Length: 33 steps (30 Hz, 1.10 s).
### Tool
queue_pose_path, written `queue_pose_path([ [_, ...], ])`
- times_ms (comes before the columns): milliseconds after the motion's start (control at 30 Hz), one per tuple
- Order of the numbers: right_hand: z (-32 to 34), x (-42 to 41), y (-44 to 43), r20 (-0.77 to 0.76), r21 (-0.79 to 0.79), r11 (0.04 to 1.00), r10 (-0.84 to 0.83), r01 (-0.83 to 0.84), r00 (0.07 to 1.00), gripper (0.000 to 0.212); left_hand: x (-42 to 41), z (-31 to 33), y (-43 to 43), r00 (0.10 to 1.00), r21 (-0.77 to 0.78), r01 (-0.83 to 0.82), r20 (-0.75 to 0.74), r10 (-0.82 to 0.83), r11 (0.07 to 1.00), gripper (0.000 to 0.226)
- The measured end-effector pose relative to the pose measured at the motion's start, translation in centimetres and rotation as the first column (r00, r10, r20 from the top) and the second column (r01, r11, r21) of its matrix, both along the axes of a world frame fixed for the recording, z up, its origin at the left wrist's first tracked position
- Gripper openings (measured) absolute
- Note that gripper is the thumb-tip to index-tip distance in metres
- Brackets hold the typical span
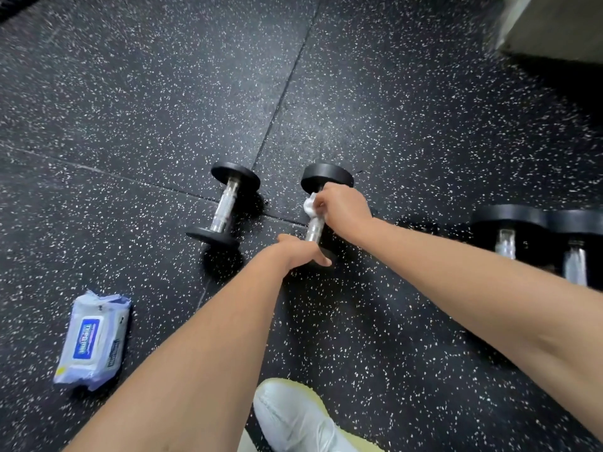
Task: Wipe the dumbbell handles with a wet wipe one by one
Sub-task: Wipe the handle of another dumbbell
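dumbbell (316, 227) I'm working on lies on the speckled rubber floor (391, 93), right under both hands. left hand (298, 252) is clamped over the near head with the thumb out along its edge, pinning it down. right hand (342, 205) is closed around the chrome handle up by the far head. It has the wet wipe (309, 206) bunched inside the grip, with a white tuft poking out on the hand's left side.

what could go wrong imo: the heads are round, so if the left hand slackens while the right scrubs, the thing could roll sideways toward the second dumbbell (225, 207), off to the left of my left hand. the wipe is also balled up small, so it might slip out of the grip or miss the handle's underside.

long axis runs away from me: near head under the left hand, far head just past the right knuckles, leaning slightly right at the far end.
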State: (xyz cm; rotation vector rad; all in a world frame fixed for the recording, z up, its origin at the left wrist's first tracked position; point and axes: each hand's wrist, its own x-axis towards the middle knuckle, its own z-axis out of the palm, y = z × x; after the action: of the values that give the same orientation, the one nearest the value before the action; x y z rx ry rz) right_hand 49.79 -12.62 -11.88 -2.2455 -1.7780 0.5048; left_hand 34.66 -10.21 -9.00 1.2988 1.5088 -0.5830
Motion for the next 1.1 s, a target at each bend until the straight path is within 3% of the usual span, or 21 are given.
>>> queue_pose_path([
  [67, 0.1, -0.8, -0.6, 0.01, -0.004, 1.0, 0.004, -0.004, 1.0, 0.012, 0.0, -0.2, 0.0, 1.0, -0.007, -0.004, 0.005, 0.004, 1.0, 0.127],
  [200, -0.2, -2.4, -2.5, 0.023, -0.034, 0.957, 0.288, -0.287, 0.957, 0.017, -0.1, -0.4, -0.1, 0.999, 0.007, -0.018, 0.041, 0.018, 1.0, 0.111],
  [267, 0.0, -1.7, -2.6, 0.028, -0.029, 0.931, 0.364, -0.363, 0.931, 0.016, -0.1, -0.4, -0.1, 0.999, 0.013, -0.011, 0.034, 0.01, 1.0, 0.116],
  [333, 0.3, -0.6, -1.7, 0.063, -0.005, 0.941, 0.339, -0.34, 0.939, 0.014, 0.0, -0.2, -0.3, 1.0, 0.015, 0.012, 0.016, -0.012, 1.0, 0.129],
  [400, 0.8, 0.4, -0.8, 0.095, 0.025, 0.977, 0.207, -0.211, 0.974, 0.013, 0.2, -0.1, -0.4, 0.999, 0.027, 0.032, -0.001, -0.032, 0.999, 0.138],
  [500, 1.2, 0.7, -0.6, 0.16, 0.053, 0.995, 0.08, -0.089, 0.984, 0.015, 0.4, 0.0, -0.5, 1.0, 0.049, 0.023, -0.013, -0.022, 0.999, 0.135],
  [733, 1.1, -0.7, -3.1, 0.198, 0.006, 0.933, 0.352, -0.36, 0.915, 0.021, 0.2, 0.1, -0.8, 0.999, 0.033, -0.027, 0.019, 0.027, 0.999, 0.133],
  [967, 1.9, 0.9, -0.3, 0.288, -0.039, 0.989, 0.15, -0.145, 0.946, 0.024, 0.5, 0.6, -1.8, 0.999, 0.083, 0.034, 0.017, -0.036, 0.996, 0.15],
  [1100, 1.8, -0.5, -1.9, 0.255, -0.103, 0.961, 0.273, -0.255, 0.928, 0.022, 0.1, 0.2, -1.5, 0.999, 0.044, 0.016, 0.034, -0.018, 0.999, 0.141],
])
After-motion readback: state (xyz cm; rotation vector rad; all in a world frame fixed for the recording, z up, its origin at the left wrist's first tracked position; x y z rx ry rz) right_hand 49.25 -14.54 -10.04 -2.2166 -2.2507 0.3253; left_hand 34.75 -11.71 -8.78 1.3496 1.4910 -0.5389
